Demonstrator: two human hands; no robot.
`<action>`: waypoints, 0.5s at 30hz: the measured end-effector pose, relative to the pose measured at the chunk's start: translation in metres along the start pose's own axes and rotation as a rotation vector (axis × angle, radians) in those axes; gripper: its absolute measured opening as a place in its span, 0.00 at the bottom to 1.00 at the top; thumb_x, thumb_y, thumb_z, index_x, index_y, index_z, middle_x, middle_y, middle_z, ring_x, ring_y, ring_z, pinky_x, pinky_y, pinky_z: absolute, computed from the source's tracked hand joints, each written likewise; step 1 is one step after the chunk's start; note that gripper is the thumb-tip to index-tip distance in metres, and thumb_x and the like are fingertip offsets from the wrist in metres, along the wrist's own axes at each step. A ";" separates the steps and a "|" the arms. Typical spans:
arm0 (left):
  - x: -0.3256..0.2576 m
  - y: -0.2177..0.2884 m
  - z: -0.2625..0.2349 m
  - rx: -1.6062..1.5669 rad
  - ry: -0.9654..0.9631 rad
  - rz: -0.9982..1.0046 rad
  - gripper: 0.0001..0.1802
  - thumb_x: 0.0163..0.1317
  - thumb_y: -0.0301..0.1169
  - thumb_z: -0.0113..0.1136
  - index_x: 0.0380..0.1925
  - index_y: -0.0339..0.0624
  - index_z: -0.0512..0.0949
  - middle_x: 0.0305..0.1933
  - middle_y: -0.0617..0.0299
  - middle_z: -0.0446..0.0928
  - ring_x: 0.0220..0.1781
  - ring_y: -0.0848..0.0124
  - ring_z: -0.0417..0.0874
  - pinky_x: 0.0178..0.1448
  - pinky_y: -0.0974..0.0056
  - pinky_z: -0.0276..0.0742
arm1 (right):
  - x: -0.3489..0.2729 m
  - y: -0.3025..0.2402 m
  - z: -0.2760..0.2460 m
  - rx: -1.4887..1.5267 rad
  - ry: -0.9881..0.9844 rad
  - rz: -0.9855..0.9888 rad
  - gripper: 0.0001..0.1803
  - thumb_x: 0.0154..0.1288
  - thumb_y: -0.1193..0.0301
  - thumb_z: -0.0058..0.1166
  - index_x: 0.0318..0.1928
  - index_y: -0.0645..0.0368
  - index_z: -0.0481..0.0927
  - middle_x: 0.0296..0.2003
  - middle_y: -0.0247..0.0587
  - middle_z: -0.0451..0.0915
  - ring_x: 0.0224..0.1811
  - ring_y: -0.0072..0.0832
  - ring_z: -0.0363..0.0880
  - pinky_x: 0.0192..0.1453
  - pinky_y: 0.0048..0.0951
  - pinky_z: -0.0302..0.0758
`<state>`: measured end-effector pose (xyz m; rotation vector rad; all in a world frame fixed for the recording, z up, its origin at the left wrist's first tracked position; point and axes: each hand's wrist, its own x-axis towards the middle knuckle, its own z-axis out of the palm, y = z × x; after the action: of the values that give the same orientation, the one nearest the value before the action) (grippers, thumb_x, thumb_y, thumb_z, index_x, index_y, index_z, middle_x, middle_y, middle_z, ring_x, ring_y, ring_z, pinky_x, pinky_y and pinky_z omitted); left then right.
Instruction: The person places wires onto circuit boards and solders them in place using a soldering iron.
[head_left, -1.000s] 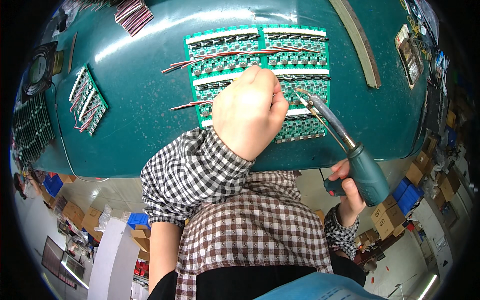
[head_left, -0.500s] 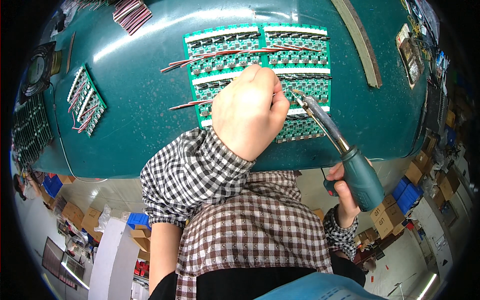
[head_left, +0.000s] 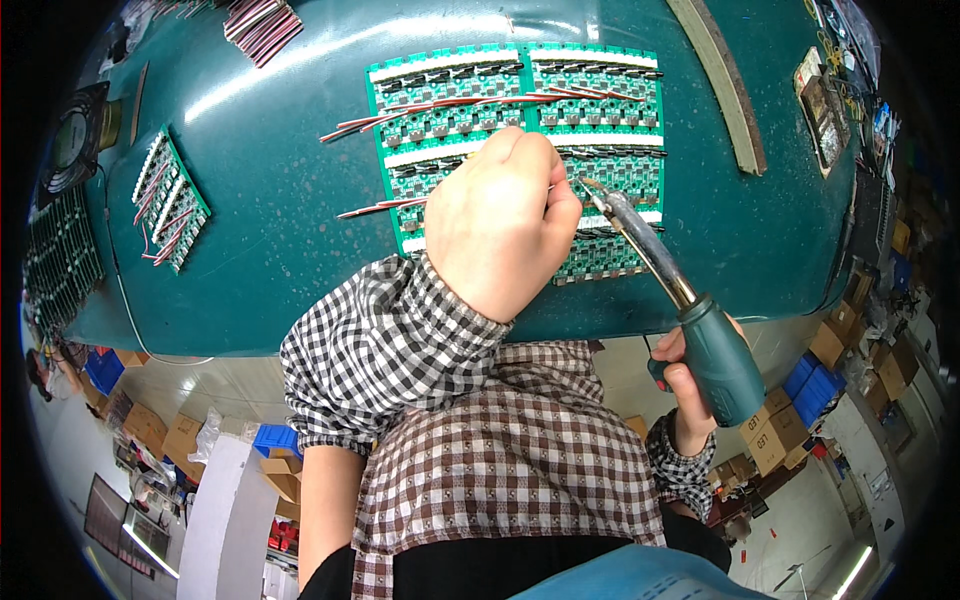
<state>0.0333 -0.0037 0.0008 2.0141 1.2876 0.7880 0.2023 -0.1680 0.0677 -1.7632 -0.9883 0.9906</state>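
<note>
My left hand is closed in a pinch over the middle of a panel of green circuit boards. The end of a thin wire shows at its fingertips; the rest is hidden under the hand. My right hand grips the dark green handle of a soldering iron. The iron slants up to the left, its tip just right of my left fingertips, over the boards. Red and white wires lie across the upper boards. Another wire pair sticks out left from beneath my left hand.
A smaller wired board panel lies on the green tabletop at left, near a fan. A wire bundle is at the back. To the right are a curved strip and a stained tray.
The soldering iron has shifted very slightly, its tip staying beside my left fingertips. Otherwise the hands and boards look nearly the same.
</note>
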 end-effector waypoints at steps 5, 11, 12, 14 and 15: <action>0.000 0.000 -0.001 -0.004 -0.002 -0.005 0.07 0.43 0.20 0.60 0.22 0.41 0.72 0.22 0.63 0.70 0.20 0.70 0.73 0.25 0.66 0.70 | 0.000 0.001 0.000 -0.007 0.007 -0.014 0.35 0.48 0.70 0.70 0.54 0.74 0.69 0.31 0.43 0.81 0.31 0.24 0.80 0.39 0.24 0.78; 0.000 0.001 -0.002 -0.034 -0.024 -0.012 0.07 0.45 0.23 0.60 0.23 0.40 0.71 0.24 0.56 0.72 0.26 0.57 0.76 0.27 0.58 0.72 | 0.001 -0.001 0.002 -0.011 0.008 0.003 0.35 0.47 0.68 0.70 0.53 0.73 0.69 0.30 0.42 0.80 0.30 0.23 0.80 0.38 0.23 0.77; -0.001 0.002 -0.002 -0.034 -0.025 -0.016 0.07 0.45 0.23 0.60 0.23 0.40 0.71 0.24 0.56 0.72 0.26 0.57 0.76 0.27 0.58 0.72 | 0.001 0.000 0.002 -0.031 0.005 -0.003 0.35 0.47 0.68 0.70 0.53 0.73 0.70 0.30 0.42 0.80 0.30 0.23 0.80 0.38 0.23 0.77; 0.000 0.002 -0.002 -0.034 -0.026 -0.020 0.07 0.45 0.23 0.60 0.23 0.40 0.71 0.24 0.56 0.72 0.26 0.57 0.76 0.27 0.58 0.72 | 0.001 0.001 0.001 -0.052 0.002 -0.008 0.35 0.47 0.68 0.71 0.53 0.73 0.70 0.30 0.41 0.80 0.29 0.22 0.80 0.38 0.23 0.77; 0.000 0.002 -0.002 -0.033 -0.028 -0.020 0.07 0.45 0.23 0.60 0.23 0.40 0.71 0.24 0.56 0.72 0.26 0.57 0.76 0.27 0.58 0.72 | 0.001 0.001 0.001 -0.064 0.003 -0.012 0.35 0.47 0.67 0.71 0.52 0.73 0.70 0.29 0.41 0.80 0.29 0.22 0.80 0.38 0.23 0.77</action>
<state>0.0327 -0.0043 0.0035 1.9764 1.2686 0.7638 0.2016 -0.1675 0.0662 -1.8085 -1.0375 0.9586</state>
